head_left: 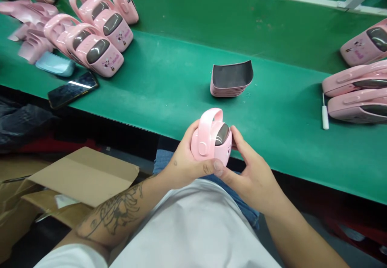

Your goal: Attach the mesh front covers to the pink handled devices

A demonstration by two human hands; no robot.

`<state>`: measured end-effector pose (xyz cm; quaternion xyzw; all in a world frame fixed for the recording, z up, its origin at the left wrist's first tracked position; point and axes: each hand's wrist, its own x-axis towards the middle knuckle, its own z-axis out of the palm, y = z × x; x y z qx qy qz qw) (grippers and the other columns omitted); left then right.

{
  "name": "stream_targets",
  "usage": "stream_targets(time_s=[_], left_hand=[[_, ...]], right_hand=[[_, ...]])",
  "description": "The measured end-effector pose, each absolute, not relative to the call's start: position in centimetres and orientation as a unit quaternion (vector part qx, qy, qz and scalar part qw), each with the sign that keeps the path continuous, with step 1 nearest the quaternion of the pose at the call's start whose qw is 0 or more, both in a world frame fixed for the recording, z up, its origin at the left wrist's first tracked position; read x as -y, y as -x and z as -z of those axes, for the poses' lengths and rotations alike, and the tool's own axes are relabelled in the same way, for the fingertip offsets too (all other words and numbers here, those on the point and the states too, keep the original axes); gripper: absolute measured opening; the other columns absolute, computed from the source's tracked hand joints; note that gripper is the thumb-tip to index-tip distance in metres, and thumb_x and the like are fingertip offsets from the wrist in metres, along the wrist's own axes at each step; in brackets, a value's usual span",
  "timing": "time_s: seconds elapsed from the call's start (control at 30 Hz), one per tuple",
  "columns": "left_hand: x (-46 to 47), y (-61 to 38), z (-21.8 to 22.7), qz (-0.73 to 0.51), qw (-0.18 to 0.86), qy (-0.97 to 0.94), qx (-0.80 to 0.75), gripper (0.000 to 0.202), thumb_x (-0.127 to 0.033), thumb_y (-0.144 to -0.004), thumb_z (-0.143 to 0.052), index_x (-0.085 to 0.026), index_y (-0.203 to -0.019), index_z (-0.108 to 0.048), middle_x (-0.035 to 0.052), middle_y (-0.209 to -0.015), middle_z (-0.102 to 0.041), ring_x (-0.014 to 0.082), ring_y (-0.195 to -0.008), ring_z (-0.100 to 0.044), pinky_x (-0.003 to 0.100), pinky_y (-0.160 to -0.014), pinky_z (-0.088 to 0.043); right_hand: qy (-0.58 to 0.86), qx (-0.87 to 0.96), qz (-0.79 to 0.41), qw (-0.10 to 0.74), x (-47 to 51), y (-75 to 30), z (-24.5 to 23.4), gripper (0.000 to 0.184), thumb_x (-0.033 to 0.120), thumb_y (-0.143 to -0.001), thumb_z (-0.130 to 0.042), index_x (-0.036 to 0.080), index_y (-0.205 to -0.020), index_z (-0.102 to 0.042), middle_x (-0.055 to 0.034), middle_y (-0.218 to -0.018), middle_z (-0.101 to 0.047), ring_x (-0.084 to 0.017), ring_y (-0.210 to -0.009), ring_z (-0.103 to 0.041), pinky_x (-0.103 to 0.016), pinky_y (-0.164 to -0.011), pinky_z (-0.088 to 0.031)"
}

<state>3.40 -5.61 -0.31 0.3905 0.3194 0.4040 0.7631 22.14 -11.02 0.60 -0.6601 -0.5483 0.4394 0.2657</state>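
Over my lap, just off the bench edge, I hold a small pink plastic housing (pixel 223 153) with a looped handle, a dark glossy window and a printed picture on its face. My left hand (pixel 189 161) wraps around its left side and bottom. From the right, my right hand (pixel 249 169) grips it with the fingers along the far side and the thumb at the lower front. Both thumbs meet near its lower edge. On the bench beyond it sits a stack of curved pink pieces (pixel 232 77), the top one showing a dark inner face.
Pink housings (pixel 99 56) stand grouped at the left, with more pink housings (pixel 359 108) at the right. A phone (pixel 72 90) and light-blue case (pixel 56 64) lie near the left group. A white-handled screwdriver (pixel 325 116) lies right. An open cardboard box (pixel 84 175) is below left.
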Motion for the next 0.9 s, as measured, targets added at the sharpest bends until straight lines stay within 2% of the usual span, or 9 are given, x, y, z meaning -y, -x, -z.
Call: stream_targets(time_s=[0.1, 0.27, 0.47, 0.6, 0.77, 0.9], left_hand=[[5.8, -3.5, 0.4, -0.406, 0.764, -0.389, -0.316, 0.096, -0.042, -0.071, -0.096, -0.025, -0.152, -0.046, 0.0155, -0.147, -0.062, 0.035, -0.129, -0.064, 0.044, -0.103, -0.056], [6.1, -3.5, 0.2, -0.392, 0.762, -0.39, -0.336, 0.098, -0.043, -0.068, -0.098, -0.025, -0.151, -0.047, 0.0153, -0.145, -0.062, 0.0362, -0.129, -0.063, 0.045, -0.103, -0.056], [6.8, -3.7, -0.2, -0.387, 0.734, -0.407, -0.382, 0.088, -0.029, -0.072, -0.093, -0.026, -0.148, -0.049, 0.0123, -0.142, -0.063, 0.0349, -0.127, -0.063, 0.045, -0.103, -0.054], [7.5, -4.2, 0.2, -0.405, 0.726, -0.387, -0.399, 0.084, -0.029, -0.071, -0.091, -0.023, -0.143, -0.05, 0.0127, -0.139, -0.063, 0.0349, -0.126, -0.062, 0.045, -0.102, -0.053], [6.6, -4.2, 0.9, -0.427, 0.705, -0.385, -0.416, 0.078, -0.034, -0.07, -0.092, -0.021, -0.136, -0.053, 0.012, -0.135, -0.065, 0.0316, -0.121, -0.064, 0.042, -0.099, -0.054], [3.8, -3.8, 0.4, -0.381, 0.768, -0.373, -0.355, 0.064, -0.036, -0.08, -0.084, -0.017, -0.135, -0.058, 0.0108, -0.121, -0.071, 0.0287, -0.108, -0.069, 0.038, -0.091, -0.056]], right_hand=[[0.658, 0.546, -0.446, 0.264, 11.1, -22.3, -0.8, 0.108, 0.061, -0.08, -0.084, 0.034, -0.168, -0.028, -0.0045, -0.17, -0.041, -0.042, -0.154, -0.043, -0.069, -0.123, -0.04], [0.655, 0.549, -0.442, 0.272, 11.3, -22.4, -0.9, 0.104, 0.06, -0.081, -0.085, 0.035, -0.167, -0.032, -0.0054, -0.168, -0.045, -0.043, -0.153, -0.045, -0.069, -0.121, -0.042], [0.653, 0.564, -0.429, 0.269, 11.6, -22.7, -0.9, 0.114, 0.059, -0.071, -0.092, 0.035, -0.166, -0.034, -0.0046, -0.168, -0.044, -0.044, -0.152, -0.046, -0.068, -0.12, -0.045], [0.667, 0.57, -0.404, 0.257, 11.7, -22.6, -0.5, 0.115, 0.065, -0.068, -0.091, 0.032, -0.165, -0.037, -0.007, -0.165, -0.05, -0.047, -0.148, -0.05, -0.072, -0.119, -0.043], [0.624, 0.636, -0.382, 0.248, 10.4, -23.0, 0.1, 0.106, 0.072, -0.079, -0.079, 0.027, -0.165, -0.037, -0.0121, -0.159, -0.056, -0.044, -0.144, -0.055, -0.068, -0.117, -0.046], [0.54, 0.744, -0.291, 0.266, 8.2, -24.8, -0.6, 0.092, 0.071, -0.086, -0.073, 0.028, -0.162, -0.042, -0.0115, -0.167, -0.044, -0.04, -0.154, -0.043, -0.06, -0.126, -0.038]])
